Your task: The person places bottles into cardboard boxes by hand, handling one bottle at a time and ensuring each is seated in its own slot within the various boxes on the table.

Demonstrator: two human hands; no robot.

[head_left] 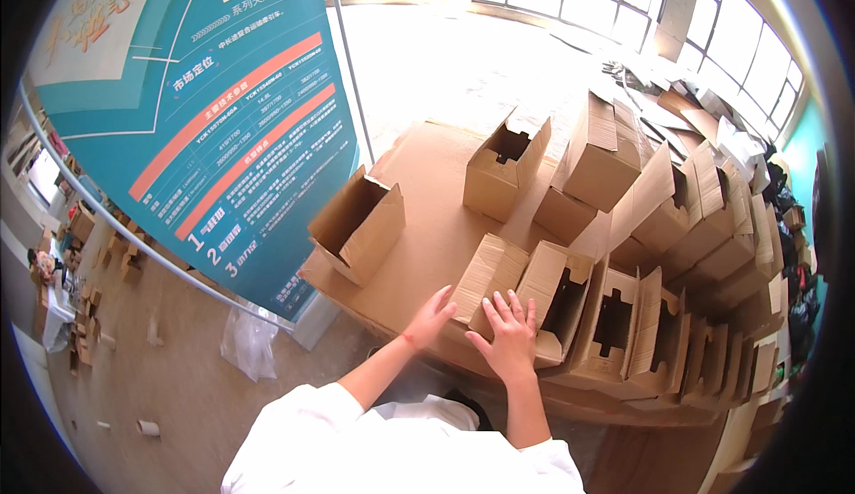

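Note:
A brown cardboard box (492, 273) with its flap up stands at the near edge of the tabletop, at the left end of a row. Beside its left corner is my left hand (431, 318), fingers stretched out and thumb up. My right hand (508, 338) lies with spread fingers against the near side of the same box, by the gap to the neighbouring open box (554, 302). Whether the palms press on the cardboard is hard to tell. Neither hand grips anything. An open-topped box (359, 227) stands apart on the left, and another open box (506, 169) is farther back.
More open boxes (614, 325) run in a row to the right, with stacked boxes (601, 151) behind them. All stand on a large cardboard surface (427, 160). A teal banner (214, 138) rises at the left, and a clear plastic bag (249, 344) lies on the floor.

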